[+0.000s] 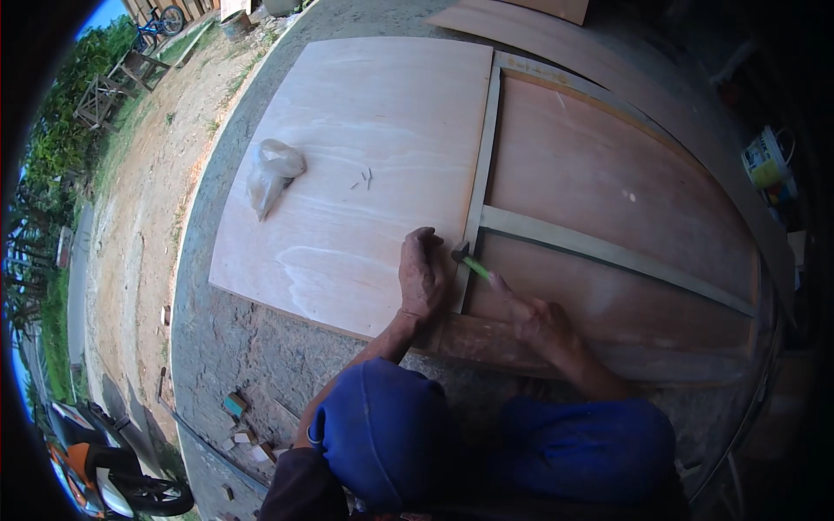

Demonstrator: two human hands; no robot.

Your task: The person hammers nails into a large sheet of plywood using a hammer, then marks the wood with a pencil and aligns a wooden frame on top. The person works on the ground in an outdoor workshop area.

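Note:
My right hand (pixel 540 326) is wrapped round the green handle of a hammer (pixel 476 267). Its dark head is over the wooden frame's pale upright strip, close to my left hand. My left hand (pixel 420 276) lies on its side at the right edge of a plywood sheet (pixel 373 113), its fingers curled in. What those fingers hold, if anything, is hidden. The wooden frame (pixel 573 228), with a pale crossbar, lies against the sheet and has reddish panels behind it. Up and left of my left hand, a few nails (pixel 360 180) lie loose on the plywood.
A clear plastic bag (pixel 273 174) sits on the plywood's left part. Wood offcuts (pixel 248 438) are scattered on the concrete at lower left. Another thin sheet (pixel 521 30) lies beyond the frame. A bucket (pixel 766 158) stands at far right, a motorcycle (pixel 113 473) at lower left.

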